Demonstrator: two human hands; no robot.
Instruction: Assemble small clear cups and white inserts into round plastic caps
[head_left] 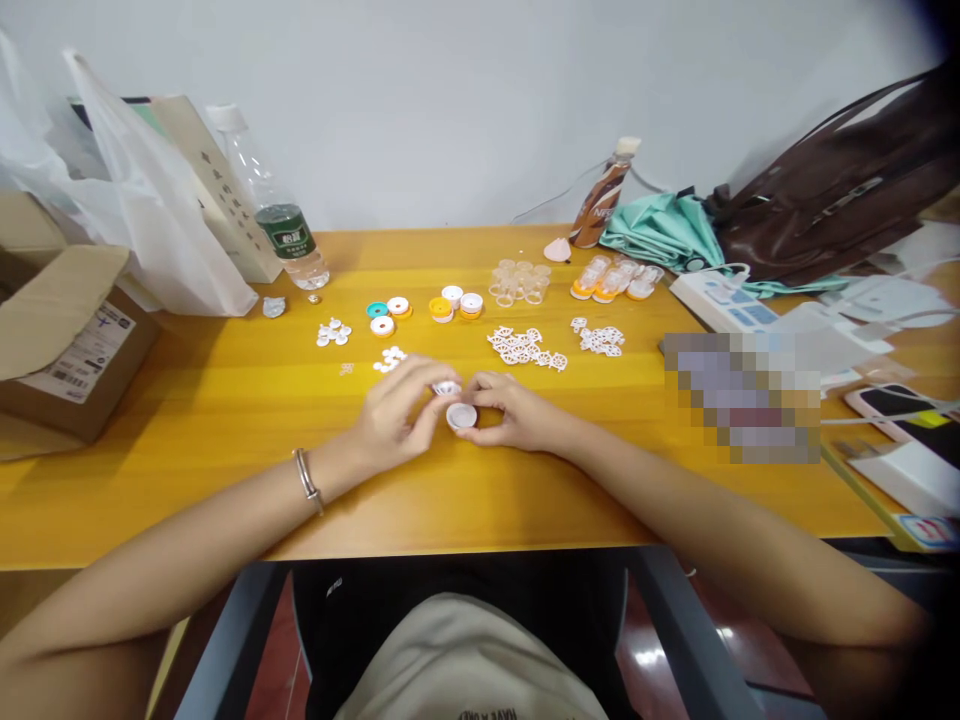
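Glossy wooden desk; fingers pinch round white plastic pieces

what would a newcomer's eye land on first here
Probably the two hands, left and right, meeting mid-desk over small round pieces. Next, perhaps the teal umbrella beside the brown bag at back right, and the tall water bottle at back left.
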